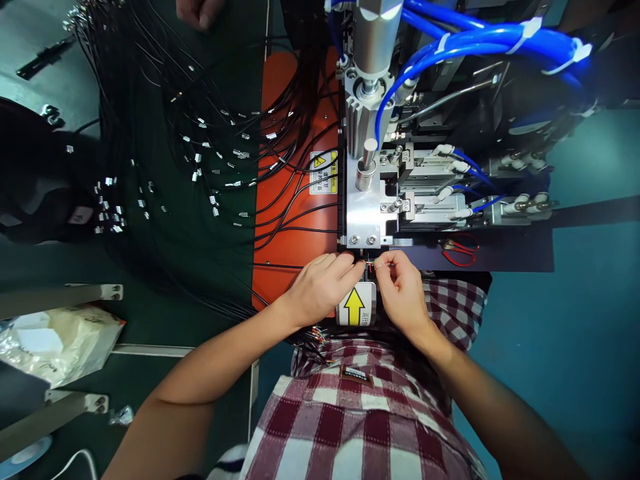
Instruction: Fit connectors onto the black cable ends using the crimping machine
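Observation:
My left hand (323,287) and my right hand (403,290) meet at the front of a metal press machine (367,200). Both hands pinch the thin coloured wire ends (371,266) of a black cable, held right under the machine's silver block. Fingers of both hands are closed on the wire. A silver plate with a yellow arrow label (355,305) lies just below the hands. More coloured wire ends (317,333) show under my left wrist.
Several black cables with silver ends (200,160) spread over the dark green table and an orange mat (295,220). Blue air hoses (480,40) loop above the machine. Red-handled scissors (460,252) lie on its base. Another person's hand (200,12) shows at the top. A plastic bag (55,340) sits left.

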{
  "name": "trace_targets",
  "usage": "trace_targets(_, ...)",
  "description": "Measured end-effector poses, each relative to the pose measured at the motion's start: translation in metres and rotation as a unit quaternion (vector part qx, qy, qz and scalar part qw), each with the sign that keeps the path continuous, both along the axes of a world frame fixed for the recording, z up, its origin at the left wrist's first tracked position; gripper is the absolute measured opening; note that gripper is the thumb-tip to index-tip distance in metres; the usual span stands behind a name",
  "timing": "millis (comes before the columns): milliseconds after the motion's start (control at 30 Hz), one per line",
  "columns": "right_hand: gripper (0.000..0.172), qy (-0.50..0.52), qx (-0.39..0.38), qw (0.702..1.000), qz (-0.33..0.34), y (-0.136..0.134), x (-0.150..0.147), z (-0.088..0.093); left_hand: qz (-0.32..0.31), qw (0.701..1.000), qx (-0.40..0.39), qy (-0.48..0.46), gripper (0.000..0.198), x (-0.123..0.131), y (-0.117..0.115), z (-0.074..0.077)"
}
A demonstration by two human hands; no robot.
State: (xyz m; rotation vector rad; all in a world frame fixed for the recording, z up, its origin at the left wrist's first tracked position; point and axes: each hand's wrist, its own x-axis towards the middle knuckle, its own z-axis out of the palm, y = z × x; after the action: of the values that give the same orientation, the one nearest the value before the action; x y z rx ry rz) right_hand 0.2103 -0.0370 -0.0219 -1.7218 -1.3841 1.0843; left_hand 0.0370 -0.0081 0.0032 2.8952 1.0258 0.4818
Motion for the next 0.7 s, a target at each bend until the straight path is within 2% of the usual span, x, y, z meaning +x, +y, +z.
trace_targets(167, 0.016, 0.108, -0.056, 0.992, -0.014, 0.0, 0.003, -0.007, 0.008, 0.999, -0.03, 0.011, 0.031, -0.001, 0.0, -0.001)
trace_targets(267, 0.017, 0.123, -0.072, 0.99, -0.006, 0.0, 0.009, -0.005, 0.005, 0.999, -0.041, -0.01, 0.032, -0.001, 0.0, -0.002)
trace_targets(433, 0.017, 0.087, -0.012, 0.996, -0.015, 0.002, 0.013, 0.0, 0.007, 0.999, -0.038, -0.032, 0.029, -0.002, 0.0, -0.004)
trace_targets(700, 0.012, 0.037, 0.046, 0.998, 0.012, 0.001, 0.007, -0.01, 0.01, 0.999, -0.031, -0.026, 0.032, -0.002, 0.0, -0.006)
